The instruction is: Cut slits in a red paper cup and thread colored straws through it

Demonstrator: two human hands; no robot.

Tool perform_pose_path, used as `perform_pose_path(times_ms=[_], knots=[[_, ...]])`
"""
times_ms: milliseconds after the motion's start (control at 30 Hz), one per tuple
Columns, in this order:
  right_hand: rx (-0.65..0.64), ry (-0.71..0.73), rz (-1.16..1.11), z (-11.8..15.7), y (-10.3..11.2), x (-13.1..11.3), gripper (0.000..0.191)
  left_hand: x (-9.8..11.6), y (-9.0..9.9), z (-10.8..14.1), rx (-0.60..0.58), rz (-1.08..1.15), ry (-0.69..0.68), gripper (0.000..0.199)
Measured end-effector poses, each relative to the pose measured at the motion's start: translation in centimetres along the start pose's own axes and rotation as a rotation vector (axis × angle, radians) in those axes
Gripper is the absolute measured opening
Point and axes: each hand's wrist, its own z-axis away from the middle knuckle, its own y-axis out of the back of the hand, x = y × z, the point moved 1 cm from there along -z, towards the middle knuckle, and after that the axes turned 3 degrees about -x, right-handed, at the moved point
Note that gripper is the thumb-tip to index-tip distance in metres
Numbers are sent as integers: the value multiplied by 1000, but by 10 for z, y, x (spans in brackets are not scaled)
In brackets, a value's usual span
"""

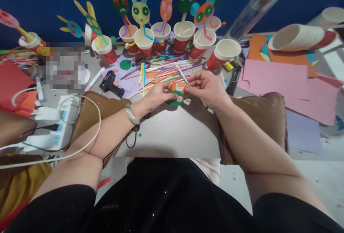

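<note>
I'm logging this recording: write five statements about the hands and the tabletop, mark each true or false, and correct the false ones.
1. The left hand holds a green paper disc. True.
2. The bracelet is on the right wrist. False: it is on the left wrist.
3. The right hand grips the glue gun. False: the glue gun lies on the table, to the left of both hands.
4. Paper cups stand beyond the hands, several with long-eared paper faces rising from them. True.
5. The white power strip lies to the right of the right forearm. False: it lies at the left side.
</note>
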Motion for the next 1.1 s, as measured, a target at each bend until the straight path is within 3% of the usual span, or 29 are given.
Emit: perform_pose_path(times_ms=[667,1100], knots=[[-70,-71,-30,3,-6,-2,36,-8,1,-3,-27,-63,-4,28],[-137,-27,-40,5,-10,-6,48,-6,-2,-1,-8,-44,-41,27]])
